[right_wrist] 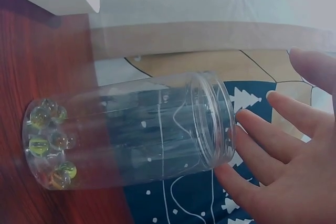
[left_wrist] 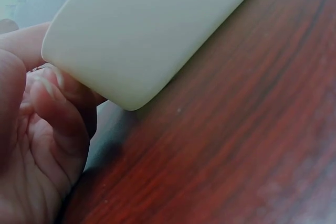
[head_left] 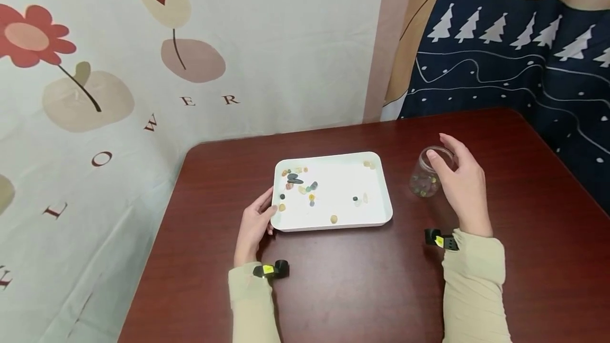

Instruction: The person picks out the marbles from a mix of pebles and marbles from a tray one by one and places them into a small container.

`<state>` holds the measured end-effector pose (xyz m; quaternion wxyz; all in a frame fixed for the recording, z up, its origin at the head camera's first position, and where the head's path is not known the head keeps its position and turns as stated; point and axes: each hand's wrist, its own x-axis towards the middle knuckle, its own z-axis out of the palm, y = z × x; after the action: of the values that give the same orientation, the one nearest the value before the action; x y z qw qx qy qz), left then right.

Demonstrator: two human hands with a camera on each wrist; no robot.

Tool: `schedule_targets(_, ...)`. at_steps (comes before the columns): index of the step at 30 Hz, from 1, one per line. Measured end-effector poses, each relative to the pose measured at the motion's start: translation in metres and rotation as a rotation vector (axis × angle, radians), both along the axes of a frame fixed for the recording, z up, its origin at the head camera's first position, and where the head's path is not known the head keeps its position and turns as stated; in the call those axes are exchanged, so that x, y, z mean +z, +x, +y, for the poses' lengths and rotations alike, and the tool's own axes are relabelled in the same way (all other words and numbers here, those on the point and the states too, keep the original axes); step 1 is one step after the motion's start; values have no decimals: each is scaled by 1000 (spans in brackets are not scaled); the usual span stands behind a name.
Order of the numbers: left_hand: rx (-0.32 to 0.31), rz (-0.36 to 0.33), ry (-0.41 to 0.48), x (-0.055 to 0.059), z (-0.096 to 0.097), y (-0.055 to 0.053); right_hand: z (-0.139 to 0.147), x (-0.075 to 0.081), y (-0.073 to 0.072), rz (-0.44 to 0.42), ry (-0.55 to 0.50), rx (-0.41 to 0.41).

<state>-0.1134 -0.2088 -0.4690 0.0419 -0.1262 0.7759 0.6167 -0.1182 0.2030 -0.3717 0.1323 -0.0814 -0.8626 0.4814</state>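
A white tray [head_left: 329,189] with small coloured stones scattered over it lies on the table. My left hand [head_left: 254,224] holds its left side, thumb at the rim and other fingers curled below; the left wrist view shows the tray's wall [left_wrist: 147,30] against those fingers. To the right stands a clear jar [right_wrist: 131,135], upright, with several glass marbles [right_wrist: 39,145] at its bottom. Around the jar's mouth, my right hand [head_left: 459,179] has its fingers spread, thumb apart, some fingertips right at the rim.
The dark red wooden table [head_left: 352,285] carries both tray and jar. Behind it hangs a pale cloth [head_left: 295,41] with printed flowers and letters. A navy cloth [head_left: 486,73] with white trees hangs at the right, by the table's edge.
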Motion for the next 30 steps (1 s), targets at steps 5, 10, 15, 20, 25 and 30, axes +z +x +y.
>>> schedule_targets(5, -17, -7, 25, -1, -1, 1, 1, 1, 1, -1, -1, -3)
schedule_targets(10, -18, -6, 68, 3, 2, 1, 4, 3, 1, -2, 1, -12)
schedule_targets(15, -18, 4, 69, 12, 7, 1, 5, 3, 0, -1, -4, -17)
schedule_targets(20, -22, 16, 76, 21, 10, 2, 6, 6, 0, 5, 6, -23)
schedule_targets(25, 21, 25, 94, 7, 4, -2, 5, 8, 3, 34, 42, -35)
schedule_targets(30, -15, -34, -63, -2, 5, -2, -1, 5, 6, 76, 68, -10)
